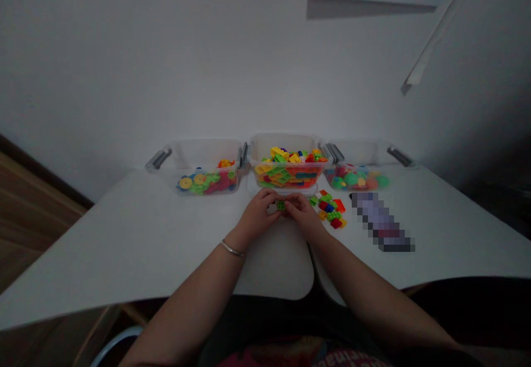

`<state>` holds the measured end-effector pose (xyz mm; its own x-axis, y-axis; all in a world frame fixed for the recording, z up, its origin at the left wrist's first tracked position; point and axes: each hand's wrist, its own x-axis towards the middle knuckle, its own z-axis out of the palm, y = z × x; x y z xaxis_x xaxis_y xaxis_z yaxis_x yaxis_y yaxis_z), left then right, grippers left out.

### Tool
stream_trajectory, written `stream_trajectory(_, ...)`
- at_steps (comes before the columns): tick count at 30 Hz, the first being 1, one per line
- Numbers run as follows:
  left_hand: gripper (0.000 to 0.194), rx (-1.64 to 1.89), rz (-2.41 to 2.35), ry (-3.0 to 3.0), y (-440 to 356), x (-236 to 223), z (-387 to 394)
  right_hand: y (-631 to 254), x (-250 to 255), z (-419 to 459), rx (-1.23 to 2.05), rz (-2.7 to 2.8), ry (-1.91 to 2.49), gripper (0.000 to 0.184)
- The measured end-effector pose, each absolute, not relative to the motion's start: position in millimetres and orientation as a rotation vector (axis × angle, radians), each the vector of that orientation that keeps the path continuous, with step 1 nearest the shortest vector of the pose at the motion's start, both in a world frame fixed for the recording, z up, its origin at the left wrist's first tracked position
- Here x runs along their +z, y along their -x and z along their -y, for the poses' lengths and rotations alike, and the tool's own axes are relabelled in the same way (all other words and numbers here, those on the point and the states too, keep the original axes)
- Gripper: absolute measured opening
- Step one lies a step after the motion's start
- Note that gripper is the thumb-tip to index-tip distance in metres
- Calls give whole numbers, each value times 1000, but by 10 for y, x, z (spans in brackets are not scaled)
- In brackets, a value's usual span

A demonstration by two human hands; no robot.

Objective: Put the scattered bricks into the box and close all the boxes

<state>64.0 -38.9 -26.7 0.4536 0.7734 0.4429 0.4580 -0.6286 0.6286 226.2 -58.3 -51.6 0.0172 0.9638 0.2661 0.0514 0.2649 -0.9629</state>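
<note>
The left hand [258,216] and right hand [302,213] curl closed, together gripping a small green brick [281,205] just in front of the middle bin [290,176], beside loose bricks [328,209] on the counter [124,234].

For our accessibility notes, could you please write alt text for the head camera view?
The person's left hand and right hand hold a small green plastic brick between them over a white table. Behind them stand three clear plastic bins of colourful toy pieces, and loose bricks lie beside the right hand.
</note>
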Motion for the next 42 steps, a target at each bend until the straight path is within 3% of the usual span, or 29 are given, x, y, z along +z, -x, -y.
stream_trajectory(6,26,972,-1085,-2288,-652,-245,403,-2266,-524,563,1111,1226,1021,34)
stream_trajectory(16,23,978,-1171,-2274,-643,-229,414,-2315,-453,553,1068,1183,1054,28)
stream_trajectory(28,20,938,-1205,-2253,-592,-295,390,-2746,172,331,298,1287,1032,20)
stream_trajectory(35,20,932,-1205,-2244,-580,-286,398,-2773,311,103,-63,1503,1075,14)
stream_trajectory(42,19,964,-1184,-2253,-608,-280,409,-2709,205,94,-258,1692,1251,21)
